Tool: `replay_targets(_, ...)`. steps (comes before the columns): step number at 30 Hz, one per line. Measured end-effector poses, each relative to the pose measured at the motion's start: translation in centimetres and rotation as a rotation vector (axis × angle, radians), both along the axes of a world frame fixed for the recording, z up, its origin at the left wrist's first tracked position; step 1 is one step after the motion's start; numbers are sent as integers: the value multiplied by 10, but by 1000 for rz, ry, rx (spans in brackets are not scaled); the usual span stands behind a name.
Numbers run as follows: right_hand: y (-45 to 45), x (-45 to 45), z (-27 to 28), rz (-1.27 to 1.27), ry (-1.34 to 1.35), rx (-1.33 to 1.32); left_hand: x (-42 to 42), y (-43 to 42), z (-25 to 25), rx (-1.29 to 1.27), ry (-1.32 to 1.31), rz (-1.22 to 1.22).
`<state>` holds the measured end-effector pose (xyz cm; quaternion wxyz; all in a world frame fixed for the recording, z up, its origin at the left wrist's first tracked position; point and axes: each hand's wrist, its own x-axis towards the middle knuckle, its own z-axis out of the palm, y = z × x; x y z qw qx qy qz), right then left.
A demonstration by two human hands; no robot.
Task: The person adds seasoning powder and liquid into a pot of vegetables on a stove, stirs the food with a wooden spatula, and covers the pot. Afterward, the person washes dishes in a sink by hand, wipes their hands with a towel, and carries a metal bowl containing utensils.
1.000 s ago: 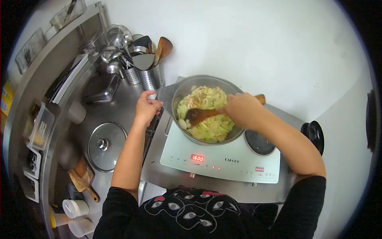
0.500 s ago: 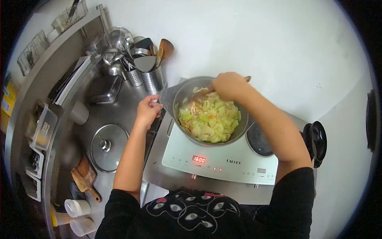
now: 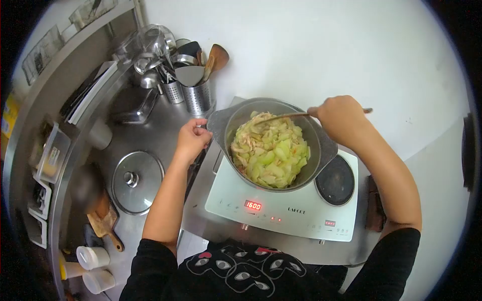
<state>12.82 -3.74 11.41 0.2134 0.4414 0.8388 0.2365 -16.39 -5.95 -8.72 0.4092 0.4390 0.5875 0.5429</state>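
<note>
Grey and wide, the pot [image 3: 315,148] sits on the pale cooktop [image 3: 271,214], its handle [image 3: 217,123] pinched in my left grip [image 3: 193,142], while my right grip [image 3: 343,119], closed round the wooden spatula [image 3: 287,116], does best to scoop low under the green slices [image 3: 273,156].

Grey pot [image 3: 315,143] of pale-green slices [image 3: 276,153], wooden spatula [image 3: 287,116] aslant among them

The pot [image 3: 315,144] is showing a matt, speckled finish. Reaching into the pot, the spatula [image 3: 289,116] is revealing wood. Below the pot, the cooktop [image 3: 278,216] is gleaming smooth and glossy; left of the pot, the lid [image 3: 146,176] is shining as glass, the surface [image 3: 168,128] as dull metal.
</note>
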Motion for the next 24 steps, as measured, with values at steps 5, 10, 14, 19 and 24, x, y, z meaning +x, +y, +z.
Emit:
replay_targets(5, 71, -3, -63, 90, -30, 91, 3, -2, 6, -10, 35, -3)
replay_targets(10, 106, -21, -80, 288, -103, -63, 4, 0, 2, 4, 34, 22)
replay_targets(14, 110, -17, -84, 362, -89, -149, 2, -1, 1, 18, 13, 3)
replay_targets(19, 87, 17, -71, 483, -15, -143, 0, -2, 2, -8, 17, 9)
replay_targets(24, 33, 68, -44, 498, 100, -85, -3, -2, 4, -33, 53, -13)
